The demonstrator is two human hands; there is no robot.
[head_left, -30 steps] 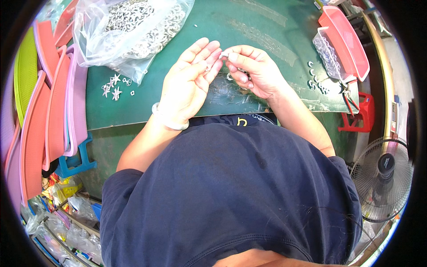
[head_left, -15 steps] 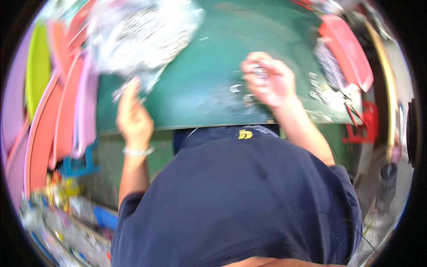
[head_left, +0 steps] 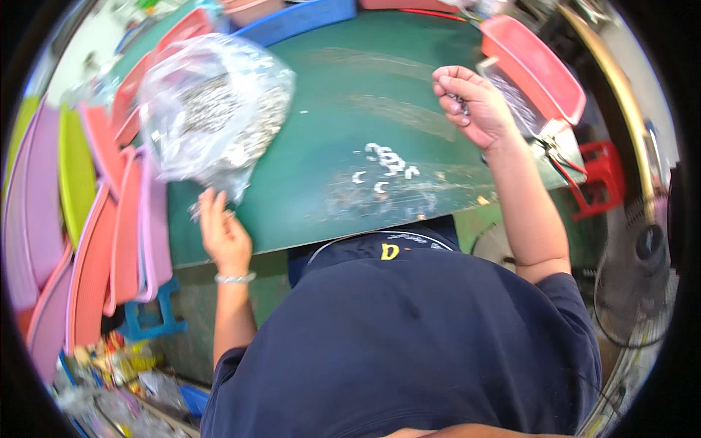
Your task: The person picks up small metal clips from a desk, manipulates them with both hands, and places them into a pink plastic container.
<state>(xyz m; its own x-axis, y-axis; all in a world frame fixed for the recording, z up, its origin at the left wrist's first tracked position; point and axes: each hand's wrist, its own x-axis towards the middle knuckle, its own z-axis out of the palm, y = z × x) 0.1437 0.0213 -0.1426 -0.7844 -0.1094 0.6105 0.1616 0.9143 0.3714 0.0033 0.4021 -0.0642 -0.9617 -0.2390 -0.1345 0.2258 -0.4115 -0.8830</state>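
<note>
My left hand (head_left: pixel 223 233) lies on the green table top (head_left: pixel 343 95) at its near left edge, fingers together over small metal pieces just below the mouth of a clear plastic bag (head_left: pixel 212 117) full of small silvery parts. My right hand (head_left: pixel 467 106) is raised at the right, fingers curled around small metal parts, next to a red tray (head_left: pixel 537 66). A few white C-shaped pieces (head_left: pixel 387 164) lie loose on the table between my hands.
Stacked pink, red and yellow-green trays (head_left: pixel 87 212) stand on edge at the left. A blue tray (head_left: pixel 307 16) sits at the far edge. Pliers with red handles (head_left: pixel 558 153) lie near the right corner. A fan (head_left: pixel 642 270) stands low right, beside a red stool (head_left: pixel 602 175).
My hands were together at the table's middle a second ago. The left has since gone left to the bag's mouth; the right has lifted toward the red tray. The view has swung left.
</note>
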